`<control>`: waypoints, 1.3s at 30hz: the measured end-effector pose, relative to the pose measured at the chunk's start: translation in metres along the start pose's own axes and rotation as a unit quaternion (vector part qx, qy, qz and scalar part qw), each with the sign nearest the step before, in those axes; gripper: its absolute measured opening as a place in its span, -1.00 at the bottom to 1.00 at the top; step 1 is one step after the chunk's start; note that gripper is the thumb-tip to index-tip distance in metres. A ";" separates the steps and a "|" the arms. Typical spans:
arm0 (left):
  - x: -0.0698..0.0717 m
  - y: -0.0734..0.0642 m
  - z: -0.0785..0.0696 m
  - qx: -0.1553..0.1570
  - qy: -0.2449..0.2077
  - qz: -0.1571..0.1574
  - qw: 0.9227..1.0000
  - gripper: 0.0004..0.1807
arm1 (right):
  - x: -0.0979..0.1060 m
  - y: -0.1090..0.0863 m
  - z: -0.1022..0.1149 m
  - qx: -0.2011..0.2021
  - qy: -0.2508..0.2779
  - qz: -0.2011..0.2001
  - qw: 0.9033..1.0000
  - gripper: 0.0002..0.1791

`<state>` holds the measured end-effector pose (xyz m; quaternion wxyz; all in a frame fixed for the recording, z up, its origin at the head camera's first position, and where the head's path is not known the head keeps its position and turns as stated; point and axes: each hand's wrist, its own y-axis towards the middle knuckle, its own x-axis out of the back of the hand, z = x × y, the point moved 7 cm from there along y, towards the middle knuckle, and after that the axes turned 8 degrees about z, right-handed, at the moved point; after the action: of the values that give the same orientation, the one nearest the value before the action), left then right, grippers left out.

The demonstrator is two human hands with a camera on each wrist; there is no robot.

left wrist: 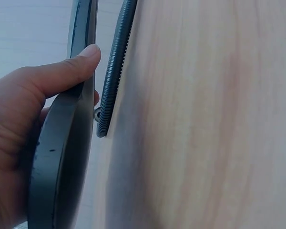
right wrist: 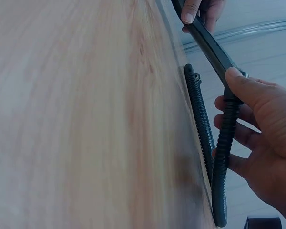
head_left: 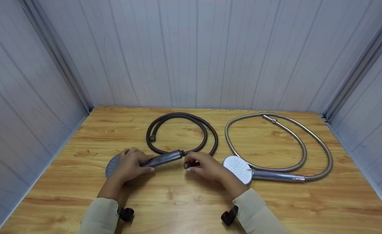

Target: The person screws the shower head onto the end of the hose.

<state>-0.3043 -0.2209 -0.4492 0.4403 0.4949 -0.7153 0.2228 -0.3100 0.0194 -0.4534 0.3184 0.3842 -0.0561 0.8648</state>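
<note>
My left hand [head_left: 128, 166] grips a dark grey handheld shower head [head_left: 165, 158] around its neck, with the thumb along the handle. The spray face [head_left: 112, 165] points up at the left and is partly hidden by the hand. With thumb and fingers, my right hand [head_left: 207, 166] pinches one end of a dark ribbed shower hose [head_left: 213, 134]. In the head view that end [head_left: 186, 165] sits slightly apart from the handle's tip. From the right wrist, the hose [right wrist: 224, 138] lines up with the handle [right wrist: 212, 50]; I cannot tell whether they touch there.
The dark hose loops behind my hands, its other end fitting [head_left: 152, 138] lying inside the coil. To the right lie a chrome shower head [head_left: 237, 169] and its silver hose [head_left: 328, 156], joined at the handle. White panels [head_left: 196, 55] enclose the wooden table [head_left: 178, 208].
</note>
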 end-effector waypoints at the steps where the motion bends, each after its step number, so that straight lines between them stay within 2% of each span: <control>1: 0.001 0.000 -0.001 -0.002 0.001 -0.002 1.000 -0.51 | 0.000 0.000 0.000 -0.004 0.006 0.000 1.000 -0.80; 5: 0.003 -0.002 -0.003 -0.009 0.003 -0.009 1.000 -0.52 | -0.001 -0.001 0.000 -0.022 0.021 0.000 1.000 -0.80; 13: 0.005 -0.007 -0.005 -0.011 0.006 -0.005 1.000 -0.52 | -0.001 -0.001 -0.001 -0.035 0.008 0.009 0.999 -0.82; 22: 0.007 -0.007 -0.014 -0.027 0.021 -0.005 0.999 -0.54 | 0.001 -0.003 0.002 -0.019 -0.029 0.022 0.999 -0.79; 30: 0.010 -0.010 -0.020 -0.031 0.030 -0.013 0.999 -0.55 | 0.005 -0.005 0.001 -0.016 -0.036 0.011 0.999 -0.79; 39: 0.012 -0.014 -0.031 -0.042 0.049 -0.005 0.998 -0.52 | 0.013 -0.011 0.003 0.000 -0.062 -0.023 0.998 -0.78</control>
<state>-0.2805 -0.2095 -0.4246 0.4962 0.4685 -0.6988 0.2143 -0.3084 0.0339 -0.4441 0.3344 0.4381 -0.0664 0.8318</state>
